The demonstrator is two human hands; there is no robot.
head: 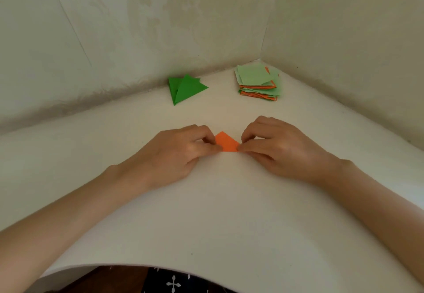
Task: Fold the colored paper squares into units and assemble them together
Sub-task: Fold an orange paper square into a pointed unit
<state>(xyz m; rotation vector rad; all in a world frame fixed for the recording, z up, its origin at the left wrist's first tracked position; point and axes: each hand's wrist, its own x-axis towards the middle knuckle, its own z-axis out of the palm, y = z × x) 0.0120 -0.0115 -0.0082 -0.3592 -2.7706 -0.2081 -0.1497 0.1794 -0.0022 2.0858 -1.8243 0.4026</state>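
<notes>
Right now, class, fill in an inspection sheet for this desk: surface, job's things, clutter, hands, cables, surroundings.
Surface: white table, in a corner.
Job's things: orange paper, part-folded, between the hands; green units by the far wall; stack of green and orange squares in the corner.
Clutter: nothing seen.
Hands: left hand pinches the paper's left end; right hand, its right end.
Cables: nothing seen.
Surroundings: patterned walls; dark clothing at the near edge.

White table (229,212), orange paper (226,142), green folded units (185,88), paper stack (258,83)
</notes>
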